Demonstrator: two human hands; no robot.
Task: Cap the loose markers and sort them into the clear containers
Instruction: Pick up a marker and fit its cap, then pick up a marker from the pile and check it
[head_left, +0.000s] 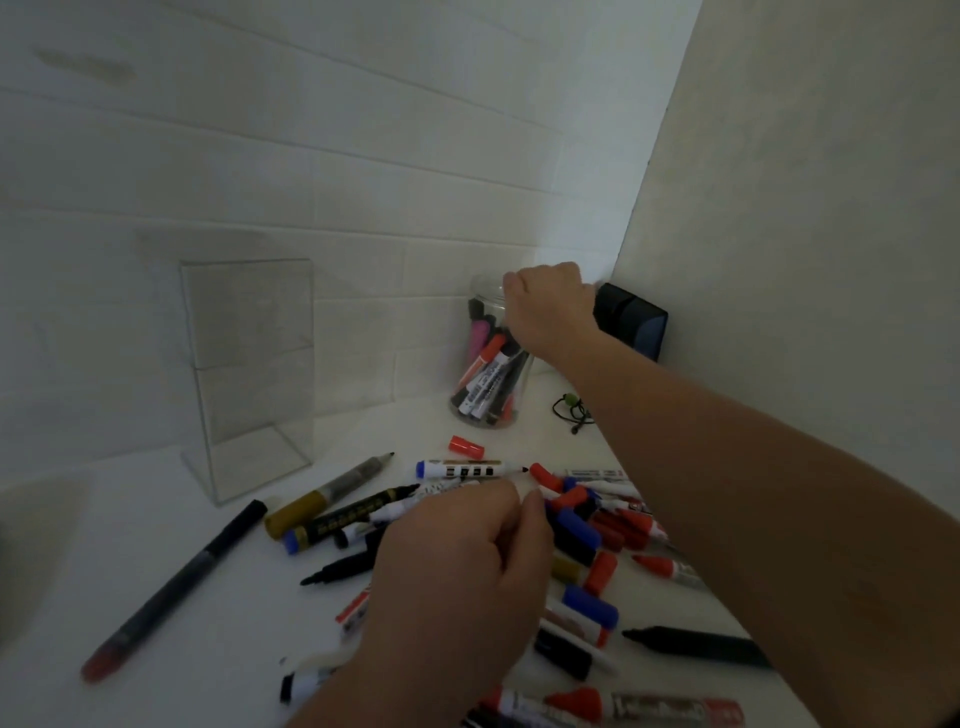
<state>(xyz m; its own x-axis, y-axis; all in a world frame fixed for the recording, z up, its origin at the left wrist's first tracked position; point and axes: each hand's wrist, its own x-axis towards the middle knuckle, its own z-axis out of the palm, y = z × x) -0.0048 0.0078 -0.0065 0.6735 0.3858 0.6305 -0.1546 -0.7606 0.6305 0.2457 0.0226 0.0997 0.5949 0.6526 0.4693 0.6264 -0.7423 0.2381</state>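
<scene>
A heap of loose markers and caps in red, blue and black lies on the white table. My left hand hovers over the heap with fingers curled down among the markers; what it holds is hidden. My right hand reaches over the mouth of a round clear jar that holds several capped markers; its fingers are bent downward and hide anything in them. A tall rectangular clear container stands empty to the left. A loose red cap lies in front of the jar.
A long black pen with a red end lies at the left. A dark box sits in the corner behind the jar, and a small black cord lies next to it. Walls close in at the back and right.
</scene>
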